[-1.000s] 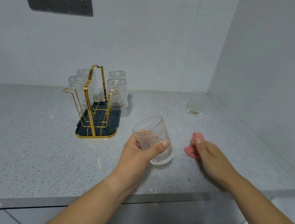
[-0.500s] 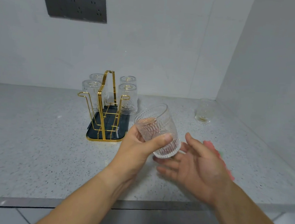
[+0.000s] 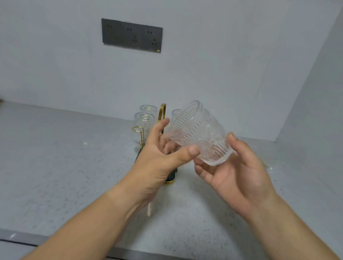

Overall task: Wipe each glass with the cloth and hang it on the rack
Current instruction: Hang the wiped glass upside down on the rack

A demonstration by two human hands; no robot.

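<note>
1. Head view: left hand [image 3: 160, 161] and right hand [image 3: 238, 176] both grip the tilted glass [image 3: 199, 132] above the table [image 3: 61, 162], before the rack [image 3: 162, 112].
2. Best to turn it rim-down, one grip kept firm, before hanging.

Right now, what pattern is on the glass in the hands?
The glass is clear, with rows of small raised ribs all around it; the head view shows it best.

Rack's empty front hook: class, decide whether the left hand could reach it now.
Probably yes: the hook stands bare just beyond the left hand, nothing between them, though that hand shares its grip on the glass with the right hand.
</note>
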